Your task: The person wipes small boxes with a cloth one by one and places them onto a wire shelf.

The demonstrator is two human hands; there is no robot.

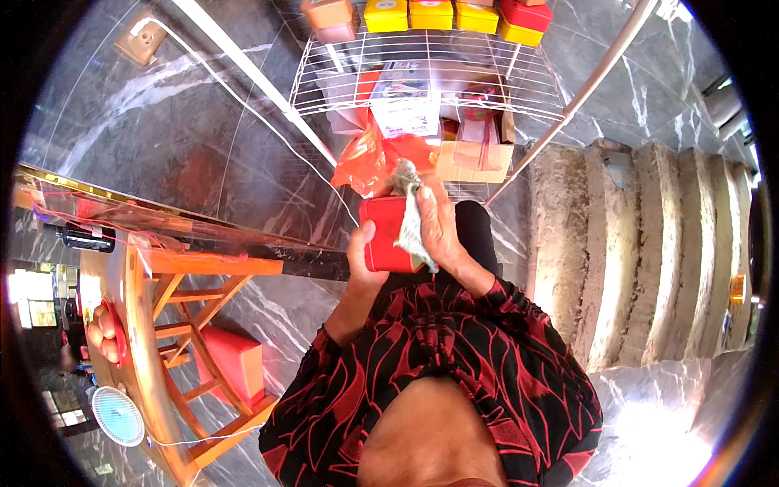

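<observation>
A person in a red-and-black patterned top is holding a red box (pixel 383 231) in front of the torso, facing a wire shelf (pixel 337 93), in what is looking like a wipe-down by hand. The left hand (pixel 363 258) is clasping the box from its left side, the thumb lying against the red face; the rest of its fingers are hiding behind the box, so how they are spreading there is impossible to tell. The right hand (pixel 438 223) is closing on a pale cloth (pixel 411 221), its fingers lying near one another and pinning the fabric along the right side of the box. The cloth's lower end is hanging loose past the palm. For a good result, the left hand should be bracing the box firmly while the right is moving in long, even strokes, with the cloth bunching under the fingers rather than trailing. Pressure should be staying light near the edges, where fabric could be catching, and the box should be turning face by face. An orange bag (pixel 363 162) is sitting just beyond, close enough that a wide stroke could be brushing it.
</observation>
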